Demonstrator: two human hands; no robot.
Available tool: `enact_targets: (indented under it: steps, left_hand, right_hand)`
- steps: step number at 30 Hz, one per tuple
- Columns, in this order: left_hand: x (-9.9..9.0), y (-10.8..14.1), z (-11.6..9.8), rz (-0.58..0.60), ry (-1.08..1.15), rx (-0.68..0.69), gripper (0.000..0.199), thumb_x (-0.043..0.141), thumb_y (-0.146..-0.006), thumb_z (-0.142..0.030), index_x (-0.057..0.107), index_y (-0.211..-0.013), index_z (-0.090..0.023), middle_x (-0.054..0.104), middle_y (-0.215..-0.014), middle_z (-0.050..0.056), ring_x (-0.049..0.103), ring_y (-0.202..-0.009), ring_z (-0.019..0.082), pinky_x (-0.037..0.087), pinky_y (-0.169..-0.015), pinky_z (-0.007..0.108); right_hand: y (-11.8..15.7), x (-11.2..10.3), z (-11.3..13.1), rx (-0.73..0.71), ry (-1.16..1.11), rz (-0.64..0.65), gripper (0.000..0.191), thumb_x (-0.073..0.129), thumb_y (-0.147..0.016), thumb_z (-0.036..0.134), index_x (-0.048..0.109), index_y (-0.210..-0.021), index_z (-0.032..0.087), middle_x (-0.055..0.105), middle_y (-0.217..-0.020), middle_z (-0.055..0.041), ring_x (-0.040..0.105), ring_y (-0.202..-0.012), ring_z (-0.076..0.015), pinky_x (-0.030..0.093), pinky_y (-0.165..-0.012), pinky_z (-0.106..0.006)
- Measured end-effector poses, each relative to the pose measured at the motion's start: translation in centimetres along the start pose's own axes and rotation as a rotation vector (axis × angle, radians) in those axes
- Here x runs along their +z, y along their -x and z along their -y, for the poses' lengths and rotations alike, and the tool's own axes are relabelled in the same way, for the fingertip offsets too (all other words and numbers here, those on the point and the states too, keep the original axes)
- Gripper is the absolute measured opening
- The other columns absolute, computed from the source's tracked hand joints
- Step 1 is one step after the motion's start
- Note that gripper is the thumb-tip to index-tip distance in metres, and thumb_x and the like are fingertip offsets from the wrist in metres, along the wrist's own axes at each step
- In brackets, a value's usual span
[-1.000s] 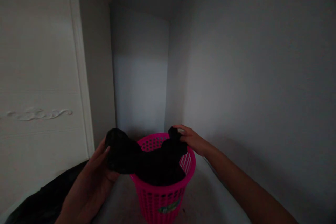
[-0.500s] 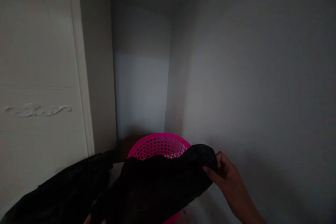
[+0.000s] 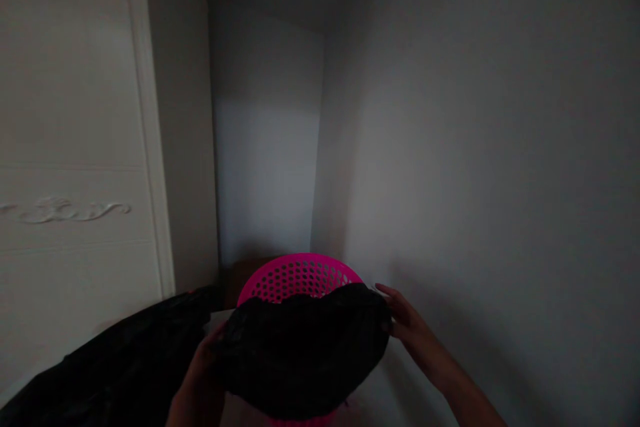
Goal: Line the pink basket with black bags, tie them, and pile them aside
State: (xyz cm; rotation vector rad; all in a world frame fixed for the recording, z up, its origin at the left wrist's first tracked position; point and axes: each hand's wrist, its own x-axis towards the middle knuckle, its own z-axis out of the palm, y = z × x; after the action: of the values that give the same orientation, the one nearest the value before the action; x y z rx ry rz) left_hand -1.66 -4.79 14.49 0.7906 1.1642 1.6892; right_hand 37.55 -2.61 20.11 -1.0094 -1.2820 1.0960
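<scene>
A thin, dark sheet that looks like a black plastic bag (image 3: 305, 360) is stretched between my hands. It lies over the near side of a pink perforated basket (image 3: 300, 273), hiding most of the basket's front. On the bag's left edge, my left hand (image 3: 200, 370) is closed, its fingertips partly lost behind the black material. My right hand (image 3: 403, 317) grips the right edge, with the index finger sticking out. Some pink shows below the bag's lower edge.
More black, slightly shiny material (image 3: 130, 360) is heaped at the lower left. A white wardrobe (image 3: 75, 113) with a raised scroll ornament stands on the left. The grey wall (image 3: 450, 147) rises close on the right, and a brown object (image 3: 243, 277) sits behind the basket.
My left hand has come up into view at the bag's left edge. My right hand has moved left and the bag now sits more centred against the basket.
</scene>
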Motion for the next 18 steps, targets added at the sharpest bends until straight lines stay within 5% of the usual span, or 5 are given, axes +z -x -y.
enact_targets:
  steps: [4,7,12,15,18]
  left_hand:
    - [0.0,1.2,-2.3,0.060,-0.073,0.181,0.072,0.079,-0.075,-0.065,0.062,-0.141,-0.041,0.054,-0.161,-0.004,0.038,-0.155,0.032,0.028,-0.129,0.046]
    - [1.3,1.1,-3.7,0.140,-0.162,0.177,0.074,0.078,-0.081,-0.061,0.057,-0.148,-0.039,0.048,-0.165,-0.002,0.033,-0.158,0.027,0.021,-0.131,0.042]
    - [3.7,-1.9,-5.6,0.112,-0.158,0.116,0.067,0.080,-0.074,-0.067,0.075,-0.126,-0.024,0.073,-0.138,0.010,0.059,-0.138,0.032,0.045,-0.117,0.041]
    - [4.6,-3.8,-6.7,0.079,-0.210,0.150,0.063,0.085,-0.066,-0.068,0.081,-0.104,-0.019,0.082,-0.110,0.009,0.073,-0.111,0.030,0.057,-0.094,0.033]
    - [5.3,-5.6,-7.3,0.073,-0.204,0.119,0.064,0.086,-0.059,-0.073,0.078,-0.085,-0.015,0.079,-0.079,0.006,0.074,-0.079,0.025,0.056,-0.069,0.031]
  right_hand:
    - [-0.2,-0.1,2.2,-0.062,0.028,0.073,0.076,0.090,-0.073,0.043,0.061,-0.144,0.038,0.047,-0.165,-0.0081,0.039,-0.154,-0.0320,0.033,-0.124,-0.055]
    - [-2.3,1.8,2.8,-0.081,0.022,0.082,0.071,0.091,-0.072,0.047,0.067,-0.137,0.032,0.059,-0.155,-0.0108,0.050,-0.147,-0.0328,0.033,-0.124,-0.056]
    - [-6.3,4.8,1.5,-0.102,-0.010,-0.048,0.054,0.087,-0.073,0.054,0.078,-0.118,0.024,0.080,-0.118,-0.0092,0.072,-0.111,-0.0303,0.050,-0.107,-0.049]
    - [-8.4,5.5,1.0,-0.096,-0.023,-0.140,0.045,0.089,-0.067,0.052,0.083,-0.100,0.021,0.083,-0.096,-0.0064,0.074,-0.092,-0.0274,0.056,-0.092,-0.043]
    - [-10.6,6.0,0.7,-0.035,-0.112,-0.100,0.039,0.091,-0.063,0.048,0.083,-0.087,0.019,0.081,-0.080,-0.0041,0.072,-0.075,-0.0227,0.056,-0.077,-0.036]
